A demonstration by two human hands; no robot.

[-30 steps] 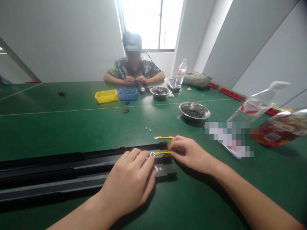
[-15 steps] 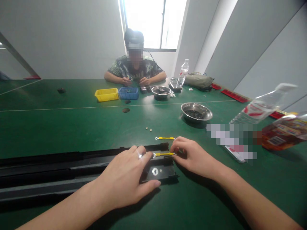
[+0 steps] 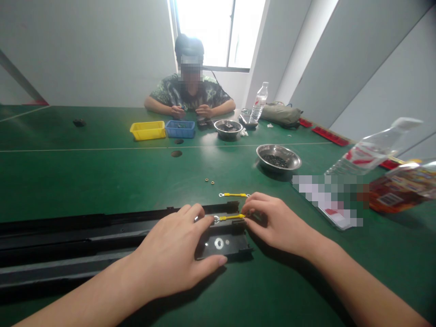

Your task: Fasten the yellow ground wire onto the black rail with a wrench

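The right hand (image 3: 272,220) has its fingers closed on one end of a yellow wire (image 3: 230,217), which runs leftward from them over black rails (image 3: 208,246). The left hand (image 3: 173,247) lies spread on these, fingertips at the wire's other end. Farther right of the fingers, a bottle (image 3: 383,140) bears a red-and-white label (image 3: 361,155) too blurred to read.

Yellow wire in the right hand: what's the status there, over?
Right hand: grip closed on one end of yellow wire. Left hand: across black rails, fingers near wire's ring terminal. Second yellow wire: just beyond, beside right hand.
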